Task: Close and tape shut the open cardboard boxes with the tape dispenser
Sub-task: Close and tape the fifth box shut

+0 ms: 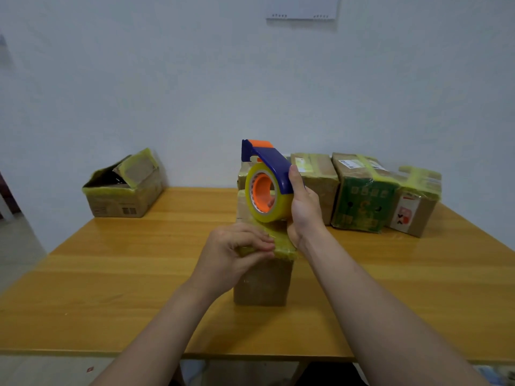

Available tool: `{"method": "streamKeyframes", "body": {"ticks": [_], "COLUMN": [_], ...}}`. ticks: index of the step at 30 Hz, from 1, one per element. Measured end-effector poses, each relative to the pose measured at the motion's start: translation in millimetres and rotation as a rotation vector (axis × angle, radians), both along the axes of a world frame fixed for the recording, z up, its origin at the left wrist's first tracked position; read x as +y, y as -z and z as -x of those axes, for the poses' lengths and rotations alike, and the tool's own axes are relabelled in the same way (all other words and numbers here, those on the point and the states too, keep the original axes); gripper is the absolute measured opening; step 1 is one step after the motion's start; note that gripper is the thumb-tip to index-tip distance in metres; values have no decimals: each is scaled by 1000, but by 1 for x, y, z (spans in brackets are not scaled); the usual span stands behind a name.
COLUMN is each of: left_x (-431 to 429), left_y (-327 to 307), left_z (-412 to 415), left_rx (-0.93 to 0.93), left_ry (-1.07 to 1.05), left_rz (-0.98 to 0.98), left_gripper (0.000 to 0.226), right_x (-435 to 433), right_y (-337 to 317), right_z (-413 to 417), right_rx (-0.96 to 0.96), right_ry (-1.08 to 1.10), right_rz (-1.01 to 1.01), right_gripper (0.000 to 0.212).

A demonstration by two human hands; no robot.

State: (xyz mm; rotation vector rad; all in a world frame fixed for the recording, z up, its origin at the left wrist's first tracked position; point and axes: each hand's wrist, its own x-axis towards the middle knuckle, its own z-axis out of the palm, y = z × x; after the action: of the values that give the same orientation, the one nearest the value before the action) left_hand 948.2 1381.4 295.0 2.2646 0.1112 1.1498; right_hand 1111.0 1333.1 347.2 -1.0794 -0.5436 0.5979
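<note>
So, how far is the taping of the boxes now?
Done, it seems: the right boxes at the back are shut and taped. In hand: the right hand holds the dispenser over the middle box, while the left hand pinches the tape at its near top edge. Left: the left box stands open, one flap up.
</note>
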Motion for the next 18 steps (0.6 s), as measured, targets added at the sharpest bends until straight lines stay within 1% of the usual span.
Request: {"method": "streamKeyframes", "body": {"ticks": [4, 6, 9, 13, 16, 18], "left_x": [-2, -6, -14, -18, -20, -27], "left_y": [-5, -13, -20, -16, -19, -21], "left_z": [-2, -2, -7, -17, -21, -24], "left_rx": [43, 105, 174, 157, 170, 203], "left_ry": [-55, -98, -139, -101, -142, -198], "left_rz": [-38, -116, -246, -213, -236, -250], "left_gripper": [11, 12, 22, 13, 9, 13], "right_x": [0, -3, -7, -10, -13, -14], "right_y": [1, -1, -3, -5, -5, -4], "right_z": [-5, -7, -12, -19, -22, -24], "right_rx": [13, 31, 87, 108, 108, 107], "right_ry": [-41, -94, -220, -276, -298, -306], "right_rz": [1, -7, -21, -15, -16, -12], "right_gripper": [51, 52, 56, 55, 55, 56]}}
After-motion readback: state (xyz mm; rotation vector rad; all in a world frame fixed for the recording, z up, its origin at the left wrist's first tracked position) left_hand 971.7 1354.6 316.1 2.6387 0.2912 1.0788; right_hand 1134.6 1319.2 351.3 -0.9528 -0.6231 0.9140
